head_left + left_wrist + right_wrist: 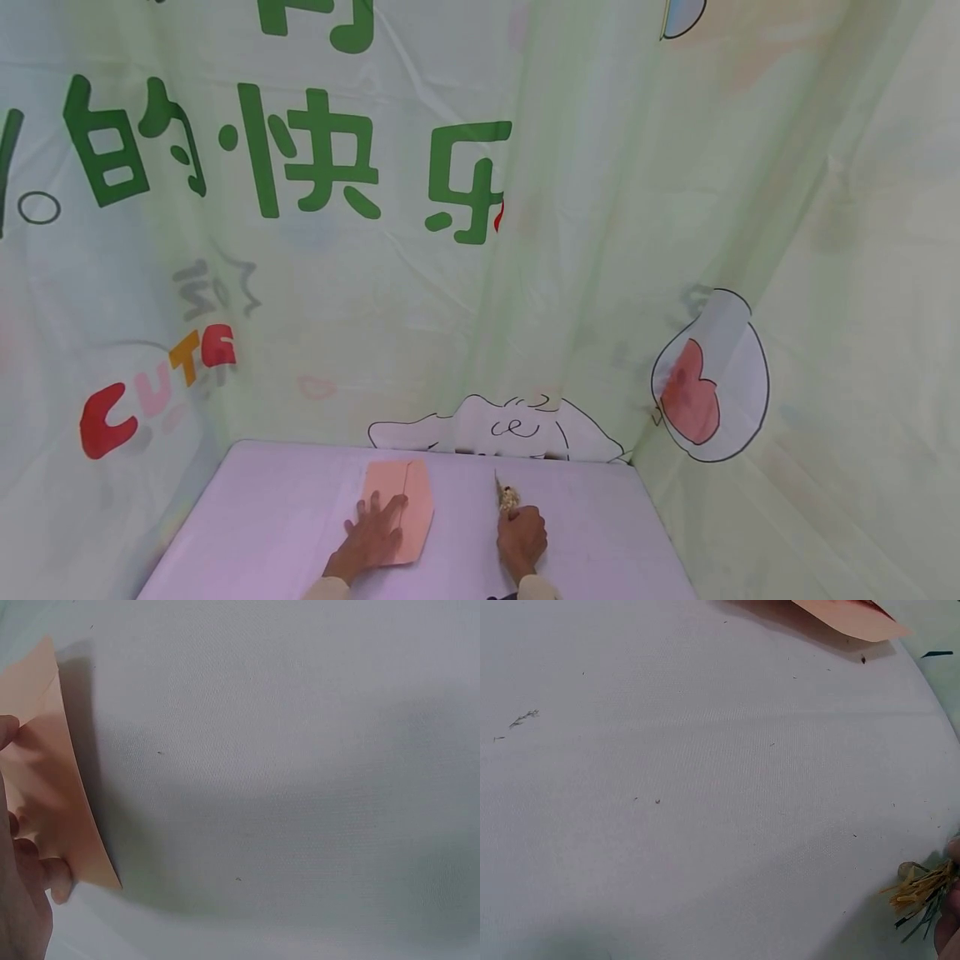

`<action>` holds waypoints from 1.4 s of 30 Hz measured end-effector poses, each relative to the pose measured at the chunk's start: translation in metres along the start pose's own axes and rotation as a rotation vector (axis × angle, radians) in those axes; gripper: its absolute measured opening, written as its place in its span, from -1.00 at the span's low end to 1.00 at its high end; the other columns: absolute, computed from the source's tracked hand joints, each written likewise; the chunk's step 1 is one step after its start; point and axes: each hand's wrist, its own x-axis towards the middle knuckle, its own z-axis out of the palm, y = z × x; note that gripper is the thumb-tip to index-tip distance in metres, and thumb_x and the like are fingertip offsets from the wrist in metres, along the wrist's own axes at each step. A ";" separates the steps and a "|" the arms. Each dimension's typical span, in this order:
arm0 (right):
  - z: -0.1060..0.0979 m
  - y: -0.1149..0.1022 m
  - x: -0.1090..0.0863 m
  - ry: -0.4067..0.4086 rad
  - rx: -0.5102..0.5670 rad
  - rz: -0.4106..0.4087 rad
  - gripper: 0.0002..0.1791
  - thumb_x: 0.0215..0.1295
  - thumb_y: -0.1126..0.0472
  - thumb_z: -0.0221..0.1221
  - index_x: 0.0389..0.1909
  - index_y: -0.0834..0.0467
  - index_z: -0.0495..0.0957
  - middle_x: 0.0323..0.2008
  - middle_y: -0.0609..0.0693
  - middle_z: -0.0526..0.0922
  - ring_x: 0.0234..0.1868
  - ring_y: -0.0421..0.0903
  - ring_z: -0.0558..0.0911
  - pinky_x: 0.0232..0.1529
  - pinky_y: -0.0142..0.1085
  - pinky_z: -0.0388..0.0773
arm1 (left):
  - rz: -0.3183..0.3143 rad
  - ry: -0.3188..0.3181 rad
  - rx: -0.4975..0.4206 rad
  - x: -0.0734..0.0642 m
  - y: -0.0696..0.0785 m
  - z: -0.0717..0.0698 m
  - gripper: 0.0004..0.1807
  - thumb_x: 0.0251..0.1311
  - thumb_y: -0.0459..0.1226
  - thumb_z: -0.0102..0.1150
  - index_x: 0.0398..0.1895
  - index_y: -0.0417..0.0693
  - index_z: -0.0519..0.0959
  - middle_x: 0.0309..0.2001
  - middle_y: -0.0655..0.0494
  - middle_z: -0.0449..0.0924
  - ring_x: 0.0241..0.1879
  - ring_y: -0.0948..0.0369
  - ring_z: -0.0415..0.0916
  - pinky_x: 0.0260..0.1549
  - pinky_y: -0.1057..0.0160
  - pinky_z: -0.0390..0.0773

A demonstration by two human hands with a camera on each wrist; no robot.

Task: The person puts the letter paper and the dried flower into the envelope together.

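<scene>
My left hand (369, 536) rests on a folded salmon-pink sheet of paper (417, 508), its fingers spread over the surface. A fold line runs lengthwise down the paper, and its lower corners are angled. In the left wrist view the paper (56, 765) bows a little, with its long edge lifted and casting a shadow. My right hand (521, 536) grips a small bunch of dried plant stems (508, 498) to the right of the paper. The straw-coloured and dark green ends of the bunch (919, 895) stick out past the fingers; the rest is hidden in the hand.
Both hands work over a table with a pale lilac cover (600, 533). Tiny dark plant bits, among them a small sprig (525, 718), lie scattered on it. A printed curtain (420, 317) hangs behind the table and along both sides.
</scene>
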 end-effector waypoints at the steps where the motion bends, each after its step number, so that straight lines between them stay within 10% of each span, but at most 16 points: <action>1: 0.000 0.000 0.000 0.003 0.003 0.000 -0.86 0.21 0.33 0.45 -0.42 0.33 0.71 -0.53 0.15 0.76 -0.46 0.11 0.72 -0.25 0.12 0.65 | -0.006 -0.006 0.000 0.000 -0.001 0.001 -0.44 0.43 -0.15 0.21 0.47 0.20 0.42 0.61 -0.62 0.11 0.53 -0.67 0.08 0.28 -0.86 0.01; 25: 0.007 -0.063 -0.029 -0.010 0.164 -0.153 -0.95 0.15 0.31 0.51 -0.45 0.19 0.83 -0.55 0.02 0.79 -0.48 -0.05 0.71 -0.34 -0.02 0.62 | -0.043 -0.019 -0.010 0.004 -0.001 0.003 -0.43 0.41 -0.16 0.25 0.47 0.24 0.44 0.61 -0.57 0.13 0.51 -0.59 0.12 0.28 -0.86 0.00; 42: 0.048 -0.100 -0.065 -0.065 0.171 -0.276 -0.89 0.08 0.30 0.56 -0.51 0.16 0.80 -0.62 -0.08 0.69 -0.54 -0.16 0.58 -0.41 -0.15 0.53 | -0.015 -0.004 0.010 0.005 -0.003 -0.001 -0.45 0.38 -0.14 0.27 0.43 0.26 0.46 0.58 -0.56 0.19 0.48 -0.53 0.19 0.24 -0.84 0.11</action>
